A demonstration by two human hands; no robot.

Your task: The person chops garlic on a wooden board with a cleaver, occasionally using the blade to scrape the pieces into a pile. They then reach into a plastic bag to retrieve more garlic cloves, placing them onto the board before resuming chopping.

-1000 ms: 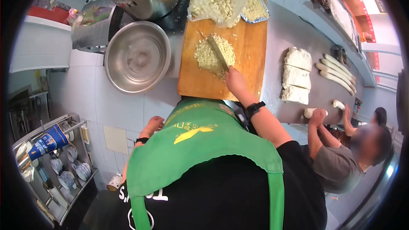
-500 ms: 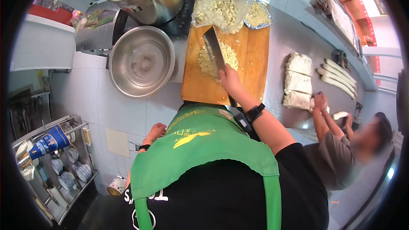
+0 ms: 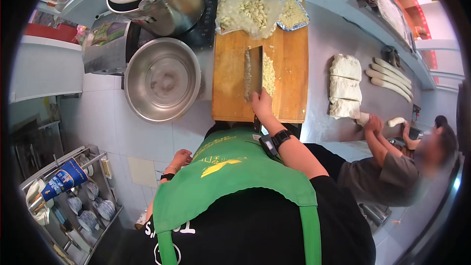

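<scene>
My right hand point(image 3: 262, 105) grips the handle of a cleaver point(image 3: 255, 68) over a wooden cutting board point(image 3: 290, 81). The broad blade stands on the board, pointing away from me. Chopped garlic point(image 3: 268, 74) lies along the blade's right side, and pale bits show along its left side too. Away from the board, my left hand point(image 3: 182, 158) hangs low beside the green apron point(image 3: 235, 157), its fingers loosely bent with nothing visible in them. A plastic bag of peeled garlic cloves point(image 3: 250, 13) rests at the board's far end, next to a dish of minced garlic point(image 3: 293, 13).
Left of the board are a wide steel basin point(image 3: 164, 81) and a lidded steel pot point(image 3: 169, 10). On the counter to the right lie floury dough blocks point(image 3: 345, 86) and long dough rolls point(image 3: 390, 78). A co-worker's hands point(image 3: 374, 123) press dough there.
The cleaver has turned from slanted to nearly straight and shifted over the garlic, which is now gathered in a narrower strip. The view has tilted slightly. My left hand stays low.
</scene>
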